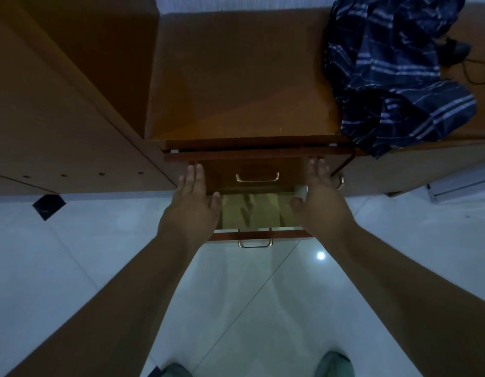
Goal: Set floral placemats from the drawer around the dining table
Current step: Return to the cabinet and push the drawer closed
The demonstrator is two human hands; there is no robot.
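Pulled out from the wooden cabinet (236, 77): one lower drawer (252, 235), open toward the viewer, brass handle (254, 242) on its front. Inside the drawer, pale yellowish sheet material (252, 210) with darker, blurred markings, likely the placemats; pattern too dim and smeared to read as floral, and count not tellable, so one layer or several cannot be said.

Above the open drawer, a second drawer front (256, 172), closed, with its own brass handle (257, 177). Two drawers with handles plainly seen in this stack; part of a third handle (340, 182) just right of the open drawer, belonging to a neighbouring front.

Two bare hands, both over the open drawer. Left hand (193, 205) at the drawer's left side, fingers straight and together, thumb spread toward the drawer's middle, gripping nothing. Right hand (319, 197) at the drawer's right side, fingers likewise straight and pointing to the cabinet, thumb out, empty. Fingertips of both near the closed drawer front above; contact cannot be told.

Up and to the right of the drawer, on the cabinet top: one dark blue striped cloth (393, 77), crumpled, one corner hanging over the edge. Beside it, a black cord (475, 74).

Below the drawer, pale tiled floor (249, 308) with one bright light reflection, and two shoe tips (336, 364) at the bottom edge. Left of the drawer, one small black square (48, 206) on the floor.
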